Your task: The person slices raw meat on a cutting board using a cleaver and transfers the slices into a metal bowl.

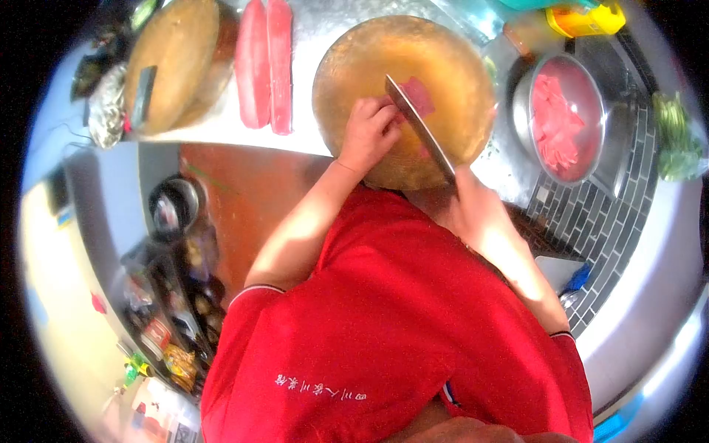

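A round wooden chopping board [343,59] stands on the metal counter in front of me. My right hand [473,203] is wrapped round the handle of a kitchen knife [421,129], whose long blade slants across the board. Beside the blade, my left hand [369,133] has its fingers curled down on a piece of red meat, most of it hidden under them. Thin red meat [418,96] lies on the other side of the blade. A small scrap of meat [424,151] sits close to the blade's lower part.
Two long pink-red meat pieces [255,66] lie left of the board. A second round board [173,59] with a dark-bladed knife [143,96] is further left. On the right stands a metal bowl [523,111] of sliced meat [555,129]. A yellow container [591,20] stands behind it.
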{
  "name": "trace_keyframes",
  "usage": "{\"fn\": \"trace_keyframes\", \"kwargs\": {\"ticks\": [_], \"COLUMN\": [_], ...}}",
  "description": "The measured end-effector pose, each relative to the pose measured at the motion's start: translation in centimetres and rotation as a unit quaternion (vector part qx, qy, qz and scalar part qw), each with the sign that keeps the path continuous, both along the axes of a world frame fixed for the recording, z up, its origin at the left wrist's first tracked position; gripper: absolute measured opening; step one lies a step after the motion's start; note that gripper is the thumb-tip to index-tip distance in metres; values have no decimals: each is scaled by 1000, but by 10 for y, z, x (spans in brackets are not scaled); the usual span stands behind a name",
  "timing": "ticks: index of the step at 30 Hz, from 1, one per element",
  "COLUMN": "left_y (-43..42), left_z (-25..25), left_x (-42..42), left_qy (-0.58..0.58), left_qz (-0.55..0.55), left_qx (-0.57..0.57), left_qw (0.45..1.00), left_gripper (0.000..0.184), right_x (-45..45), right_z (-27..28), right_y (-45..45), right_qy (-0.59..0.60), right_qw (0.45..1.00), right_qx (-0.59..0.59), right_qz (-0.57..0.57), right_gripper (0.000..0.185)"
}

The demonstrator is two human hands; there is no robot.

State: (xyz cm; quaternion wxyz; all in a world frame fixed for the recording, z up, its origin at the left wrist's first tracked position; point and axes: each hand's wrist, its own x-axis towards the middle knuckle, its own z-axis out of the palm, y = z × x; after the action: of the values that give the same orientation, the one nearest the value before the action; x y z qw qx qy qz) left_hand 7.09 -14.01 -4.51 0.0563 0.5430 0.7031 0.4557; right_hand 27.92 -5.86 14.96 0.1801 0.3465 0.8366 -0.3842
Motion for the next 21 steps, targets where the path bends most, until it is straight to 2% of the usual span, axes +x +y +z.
{"fn": "trace_keyframes", "kwargs": {"ticks": [4,6,9,11,16,19,21], "left_y": [1,3,6,-2,-1,-1,-3], "left_z": [-3,0,1,-1,1,3,4], "left_x": [2,1,-3,8,3,1,0], "left_qy": [-9,-19,-13,-17,-7,-13,-15], "left_qz": [6,11,19,20,36,20,19], "left_qx": [-4,11,29,20,21,19,10], "left_qw": [1000,1000,999,999,999,1000,1000], "left_gripper": [26,25,24,24,25,25,25], "right_x": [-11,-37,-66,-53,-23,-2,2], "right_z": [-27,-82,-89,-97,-76,-45,-36], "right_y": [5,17,29,24,12,11,11], "right_qy": [8,95,112,120,90,-29,15], "right_qw": [999,994,992,990,994,999,1000], "right_qx": [-18,45,53,68,49,-16,13], "right_qz": [-27,3,23,19,21,-1,11], "right_gripper": [25,23,24,25,28,29,28]}}
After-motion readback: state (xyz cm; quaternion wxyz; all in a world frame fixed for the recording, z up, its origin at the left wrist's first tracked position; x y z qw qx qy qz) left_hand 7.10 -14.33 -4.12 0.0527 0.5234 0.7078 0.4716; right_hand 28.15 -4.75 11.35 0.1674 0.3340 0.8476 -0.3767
